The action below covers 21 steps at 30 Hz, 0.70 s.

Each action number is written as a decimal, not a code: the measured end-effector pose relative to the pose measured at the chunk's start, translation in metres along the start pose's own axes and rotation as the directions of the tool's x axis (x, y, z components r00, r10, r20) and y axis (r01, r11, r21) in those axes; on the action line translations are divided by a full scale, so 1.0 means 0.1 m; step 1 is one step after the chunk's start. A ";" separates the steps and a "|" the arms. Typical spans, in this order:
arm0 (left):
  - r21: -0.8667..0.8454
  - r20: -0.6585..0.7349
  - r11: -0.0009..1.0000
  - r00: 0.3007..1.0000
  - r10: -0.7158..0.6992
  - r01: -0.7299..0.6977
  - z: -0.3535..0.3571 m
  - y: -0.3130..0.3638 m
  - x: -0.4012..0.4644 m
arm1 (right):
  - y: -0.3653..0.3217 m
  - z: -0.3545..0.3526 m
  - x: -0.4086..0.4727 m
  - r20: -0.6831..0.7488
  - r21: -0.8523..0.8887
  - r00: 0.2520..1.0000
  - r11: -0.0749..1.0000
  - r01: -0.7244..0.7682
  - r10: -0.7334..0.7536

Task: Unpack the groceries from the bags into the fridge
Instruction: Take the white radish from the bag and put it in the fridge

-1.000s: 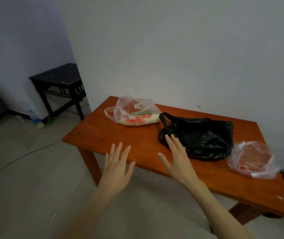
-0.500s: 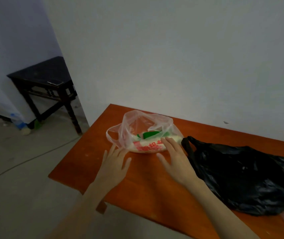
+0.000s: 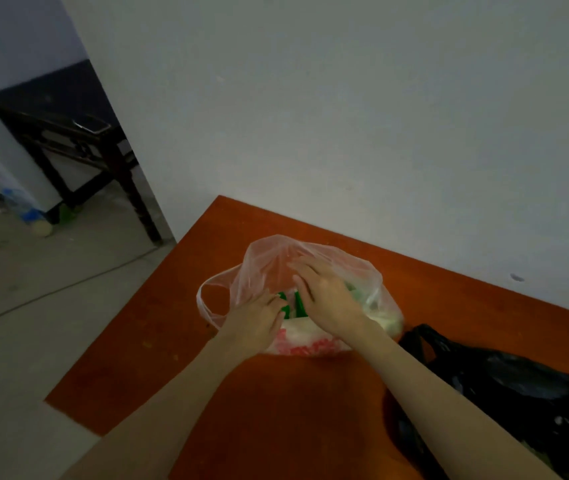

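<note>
Unpacking barely started, no fridge in view.
Orange table [image 3: 179, 341] holds black bag [image 3: 518, 403], untouched; clear plastic bag [image 3: 310, 271] still full, left hand [image 3: 259, 320] and right hand [image 3: 328, 299] at its mouth, grips unclear.

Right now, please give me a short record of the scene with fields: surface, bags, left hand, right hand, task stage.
surface: orange wooden table against a white wall
bags: clear plastic bag with green and white groceries; black plastic bag to its right
left hand: left hand at the clear bag's opening, fingers in the bag; grip unclear
right hand: right hand reaching into the same bag, fingers fairly straight
task stage: nothing taken out yet; fridge not in view
</note>
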<state>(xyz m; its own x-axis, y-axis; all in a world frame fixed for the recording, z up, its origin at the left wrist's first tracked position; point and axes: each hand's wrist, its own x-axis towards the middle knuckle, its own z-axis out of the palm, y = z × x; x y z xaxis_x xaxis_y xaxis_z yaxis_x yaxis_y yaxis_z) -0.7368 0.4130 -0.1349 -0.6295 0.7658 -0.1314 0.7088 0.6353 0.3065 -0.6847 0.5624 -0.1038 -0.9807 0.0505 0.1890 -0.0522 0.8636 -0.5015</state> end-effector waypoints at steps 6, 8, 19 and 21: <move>-0.051 0.100 0.996 0.992 -0.074 0.079 0.14 -0.09 0.17 | 0.47 0.29 0.03 0.373 -0.138 0.903 0.975 -0.171 0.212; 0.009 0.073 0.995 0.992 -0.098 0.098 0.23 -0.15 0.10 | 0.60 0.30 -0.13 0.425 -0.232 0.864 0.955 -0.185 0.271; -0.072 0.123 0.988 0.984 -0.130 0.140 0.63 -0.52 0.05 | 0.90 0.39 -0.41 0.441 -0.569 0.767 0.806 -0.162 0.466; -0.021 0.192 0.990 0.972 -0.133 0.140 0.66 -0.52 0.09 | 0.86 0.42 -0.34 0.456 -0.587 0.785 0.805 -0.090 0.420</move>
<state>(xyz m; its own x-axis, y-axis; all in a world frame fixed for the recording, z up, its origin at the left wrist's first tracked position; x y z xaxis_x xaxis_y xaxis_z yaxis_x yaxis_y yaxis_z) -0.7587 0.3937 -0.2143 -0.6458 0.6789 -0.3493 0.6067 0.7341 0.3050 -0.6636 0.6138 -0.1888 -0.8773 0.1741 -0.4472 0.1571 0.9847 0.0750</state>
